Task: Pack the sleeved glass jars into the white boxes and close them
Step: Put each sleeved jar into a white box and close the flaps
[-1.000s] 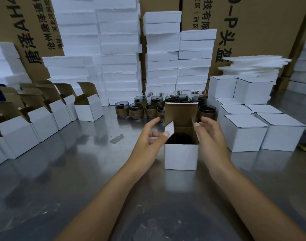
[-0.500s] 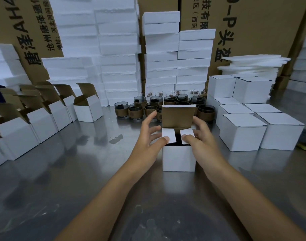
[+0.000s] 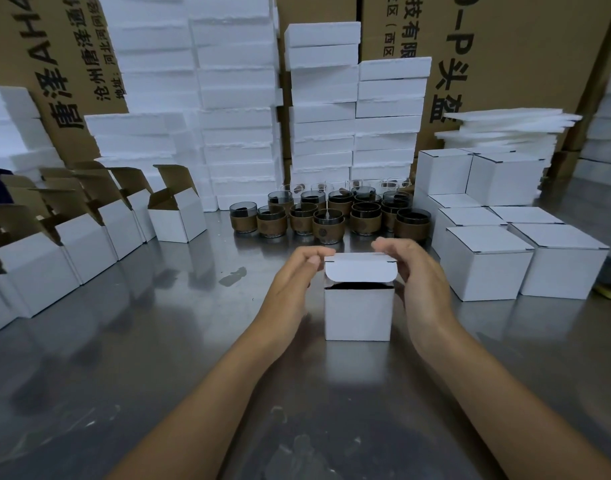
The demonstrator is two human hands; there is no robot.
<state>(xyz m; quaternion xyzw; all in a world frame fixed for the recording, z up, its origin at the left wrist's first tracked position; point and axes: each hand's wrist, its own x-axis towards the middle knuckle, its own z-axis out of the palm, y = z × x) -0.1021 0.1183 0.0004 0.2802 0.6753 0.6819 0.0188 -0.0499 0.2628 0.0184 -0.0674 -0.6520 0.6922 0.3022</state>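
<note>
now the small white cardboard box (image 3: 357,313) is standing at the middle of the shiny steel bench (image 3: 158,341). its lid is lying over the top with the tuck tab hanging down the front, untucked, above a dark gap. the left hand (image 3: 293,282) is curling its fingers over the lid's left corner, and the right hand (image 3: 418,282) is pinching the right corner. glass jars in brown sleeves (image 3: 326,221) are standing just behind, closed white boxes (image 3: 484,271) to the right and open-flapped white boxes (image 3: 177,220) to the left.
</note>
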